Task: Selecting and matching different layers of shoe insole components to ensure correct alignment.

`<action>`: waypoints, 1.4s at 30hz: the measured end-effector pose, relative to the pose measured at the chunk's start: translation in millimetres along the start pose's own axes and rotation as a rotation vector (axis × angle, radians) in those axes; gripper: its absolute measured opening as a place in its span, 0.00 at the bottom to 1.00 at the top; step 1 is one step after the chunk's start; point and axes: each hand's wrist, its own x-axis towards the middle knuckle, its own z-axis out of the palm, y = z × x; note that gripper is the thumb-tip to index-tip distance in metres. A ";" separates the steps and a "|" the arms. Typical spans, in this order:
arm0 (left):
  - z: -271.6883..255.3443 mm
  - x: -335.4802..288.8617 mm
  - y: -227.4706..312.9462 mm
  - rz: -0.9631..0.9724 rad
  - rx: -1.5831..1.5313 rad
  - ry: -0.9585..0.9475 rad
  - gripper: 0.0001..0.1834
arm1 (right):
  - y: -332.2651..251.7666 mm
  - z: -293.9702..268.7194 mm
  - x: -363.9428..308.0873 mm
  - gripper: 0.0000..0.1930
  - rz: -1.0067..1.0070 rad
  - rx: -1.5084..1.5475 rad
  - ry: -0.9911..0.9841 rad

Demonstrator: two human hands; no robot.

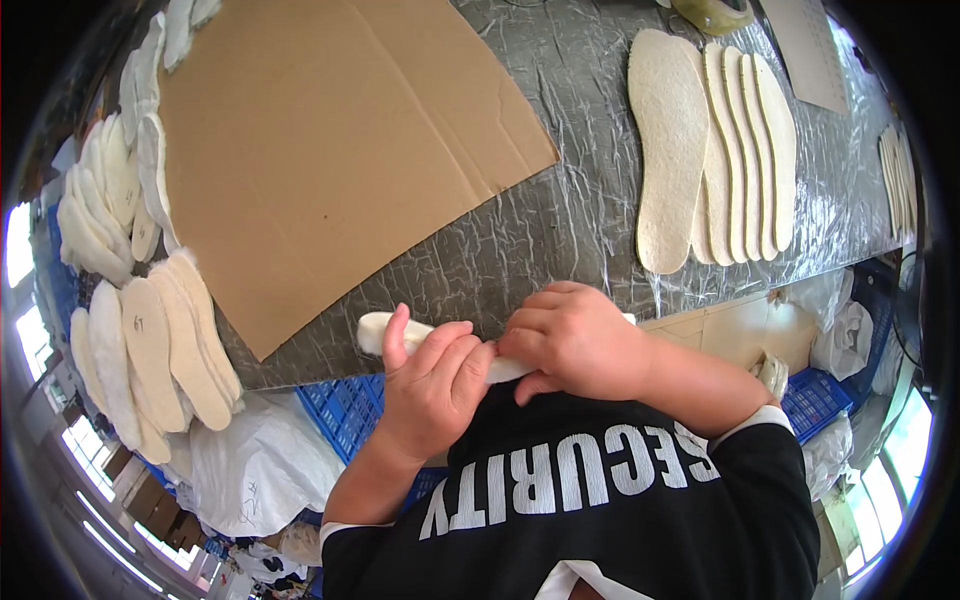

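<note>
On the dark table (pixel 590 215) lies cardboard (pixel 350 150); at the table's near edge, the right hand (pixel 587 343) and left hand (pixel 432 380) both grip a white insole (pixel 507 371), spanning between them, one end jutting beyond the left fingers.

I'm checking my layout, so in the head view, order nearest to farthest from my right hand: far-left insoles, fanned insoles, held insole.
1. Held insole, in your right hand.
2. Fanned insoles, upper right.
3. Far-left insoles, picture's left.
</note>
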 end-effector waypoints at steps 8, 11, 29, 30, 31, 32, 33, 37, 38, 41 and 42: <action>5.1 -5.0 -2.7 -0.038 0.050 0.138 0.10 | 0.9 2.9 -27.1 0.22 0.178 -0.142 0.142; 5.2 -3.8 -4.2 -0.047 0.026 0.122 0.12 | 0.9 6.3 -27.4 0.21 0.165 -0.160 0.205; 27.3 10.3 -25.6 -0.287 0.007 0.056 0.38 | 16.3 2.5 -11.7 0.28 0.454 -0.353 0.209; 30.4 9.9 -25.6 -0.283 0.004 0.061 0.38 | 12.7 5.2 -10.3 0.34 0.391 -0.411 0.213; 33.4 4.6 -22.0 -0.200 -0.008 0.007 0.44 | 7.6 7.4 -11.3 0.40 0.323 -0.466 0.217; 38.4 -0.8 -19.2 -0.117 -0.019 -0.046 0.50 | 11.2 21.5 -16.8 0.48 0.257 -0.405 0.162; 45.8 -9.0 -18.3 -0.131 -0.006 -0.113 0.55 | 14.1 31.4 -18.4 0.48 0.249 -0.406 0.165; 60.6 -12.6 -28.8 -0.142 0.045 -0.175 0.60 | 23.7 49.8 -19.5 0.55 0.248 -0.571 -0.070; 57.5 -8.3 -29.3 -0.175 0.057 -0.239 0.61 | 26.0 48.1 -17.3 0.55 0.258 -0.595 -0.064; 56.4 -11.2 -33.2 -0.127 0.068 -0.230 0.61 | 21.9 48.1 -14.6 0.56 0.258 -0.583 -0.057; 60.3 -11.6 -37.9 -0.106 0.032 -0.216 0.63 | 24.6 46.8 -16.2 0.55 0.263 -0.564 -0.040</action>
